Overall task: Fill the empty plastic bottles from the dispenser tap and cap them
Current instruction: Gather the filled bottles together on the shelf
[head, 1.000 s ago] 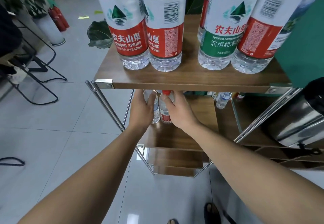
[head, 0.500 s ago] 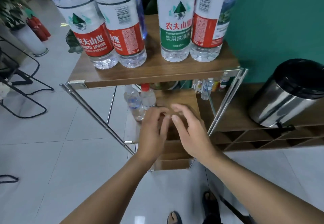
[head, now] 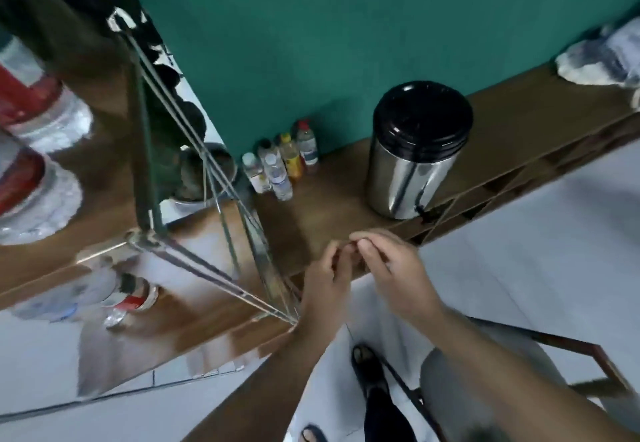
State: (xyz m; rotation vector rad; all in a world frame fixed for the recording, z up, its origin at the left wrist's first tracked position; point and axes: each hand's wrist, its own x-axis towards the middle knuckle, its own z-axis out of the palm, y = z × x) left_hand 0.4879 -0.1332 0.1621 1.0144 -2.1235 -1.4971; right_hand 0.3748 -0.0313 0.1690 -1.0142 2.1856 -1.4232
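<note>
a teal wall (head: pixel 311 43) backs a long wooden desk (head: pixel 329 233), where the steel dispenser with a black lid (head: pixel 417 150) stands at right, its tap at the near base. four small plastic bottles (head: pixel 280 161) cluster just to its left. nearer, the left hand (head: pixel 329 279) and right hand (head: pixel 394 268) meet fingertip to fingertip, each grip loosely curled; whether they pinch anything cannot be told. judged best: take one bottle, then square its mouth under the tap.
</note>
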